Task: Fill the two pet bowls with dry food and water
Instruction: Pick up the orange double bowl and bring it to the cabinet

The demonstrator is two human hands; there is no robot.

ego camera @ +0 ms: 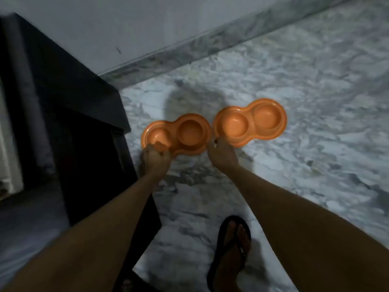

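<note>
Arms [294, 218] out, rims gripped, seemingly for lifting.
Left hand [155, 160] held the bowl [190, 131] by the cabinet [84, 127]; right hand [223, 154], the farther bowl [263, 118]; both empty.

No legible text anywhere; blur may hide small marks.

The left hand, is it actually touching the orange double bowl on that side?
Touching. The head view shows the left hand with its fingers curled over the near rim of the left orange double bowl.
</note>
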